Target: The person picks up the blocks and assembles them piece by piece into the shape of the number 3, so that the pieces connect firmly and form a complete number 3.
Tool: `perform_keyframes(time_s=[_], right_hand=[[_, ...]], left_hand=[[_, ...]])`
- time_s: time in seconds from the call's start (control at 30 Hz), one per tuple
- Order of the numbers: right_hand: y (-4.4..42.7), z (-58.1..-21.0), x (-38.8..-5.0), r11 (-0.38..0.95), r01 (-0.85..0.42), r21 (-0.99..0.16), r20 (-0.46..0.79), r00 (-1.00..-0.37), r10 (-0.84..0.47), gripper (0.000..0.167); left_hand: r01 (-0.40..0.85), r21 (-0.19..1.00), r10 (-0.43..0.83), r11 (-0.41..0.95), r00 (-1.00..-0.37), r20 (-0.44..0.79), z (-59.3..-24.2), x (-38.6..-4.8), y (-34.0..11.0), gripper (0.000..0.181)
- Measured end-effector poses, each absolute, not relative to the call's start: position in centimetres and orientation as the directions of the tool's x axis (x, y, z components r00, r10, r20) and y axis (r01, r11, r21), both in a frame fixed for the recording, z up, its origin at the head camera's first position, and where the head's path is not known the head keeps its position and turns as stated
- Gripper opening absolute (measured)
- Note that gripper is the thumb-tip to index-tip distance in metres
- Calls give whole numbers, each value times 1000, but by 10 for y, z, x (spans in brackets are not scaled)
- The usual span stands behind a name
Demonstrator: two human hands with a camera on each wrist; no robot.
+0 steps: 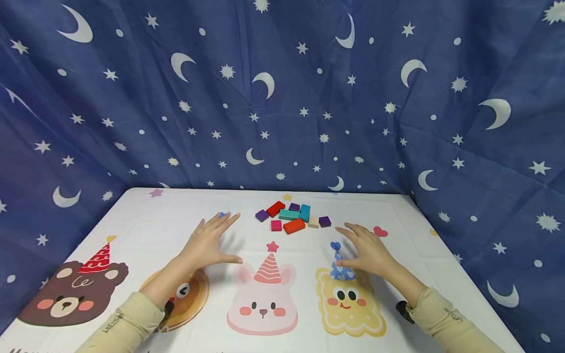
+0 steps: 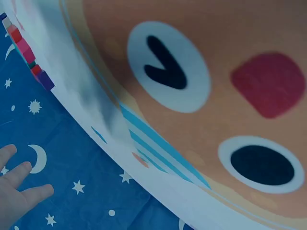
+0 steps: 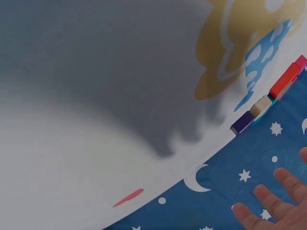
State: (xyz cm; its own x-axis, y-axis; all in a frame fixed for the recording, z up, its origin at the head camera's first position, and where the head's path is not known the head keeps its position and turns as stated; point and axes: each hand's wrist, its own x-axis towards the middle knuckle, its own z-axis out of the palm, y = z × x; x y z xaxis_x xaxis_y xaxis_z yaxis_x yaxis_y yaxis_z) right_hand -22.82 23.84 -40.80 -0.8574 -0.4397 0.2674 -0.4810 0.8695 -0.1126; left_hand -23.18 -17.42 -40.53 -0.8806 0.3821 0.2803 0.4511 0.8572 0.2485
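Note:
Several small coloured blocks lie in a loose cluster toward the back of the table, among them a red block (image 1: 294,226), a teal block (image 1: 289,214), a pink block (image 1: 276,225), a beige block (image 1: 313,222) and a purple block (image 1: 324,221). My left hand (image 1: 208,245) hovers to the left of the cluster, fingers spread and thumb pointing right, holding nothing. On the other side, my right hand (image 1: 365,249) is held above the table with its fingers apart, and nothing is in it. Neither hand touches a block.
A white tablecloth (image 1: 419,294) printed with cartoon animals and a biscuit covers the table. Behind and at both sides hangs a dark blue curtain (image 1: 282,98) with moons and stars. The table's back edge runs just beyond the blocks.

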Motion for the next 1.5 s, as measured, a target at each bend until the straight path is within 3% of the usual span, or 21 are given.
perform_keyframes(time_s=[1.0,1.5], right_hand=[[231,-396,-254,891,-401,-212,284,-898,-336,60],[216,-399,-272,894,-348,-281,228,-929,-290,40]], left_hand=[[457,391,345,799,-881,324,-408,-253,-156,92],[480,382,405,790,-876,264,-406,-270,-148,57]])
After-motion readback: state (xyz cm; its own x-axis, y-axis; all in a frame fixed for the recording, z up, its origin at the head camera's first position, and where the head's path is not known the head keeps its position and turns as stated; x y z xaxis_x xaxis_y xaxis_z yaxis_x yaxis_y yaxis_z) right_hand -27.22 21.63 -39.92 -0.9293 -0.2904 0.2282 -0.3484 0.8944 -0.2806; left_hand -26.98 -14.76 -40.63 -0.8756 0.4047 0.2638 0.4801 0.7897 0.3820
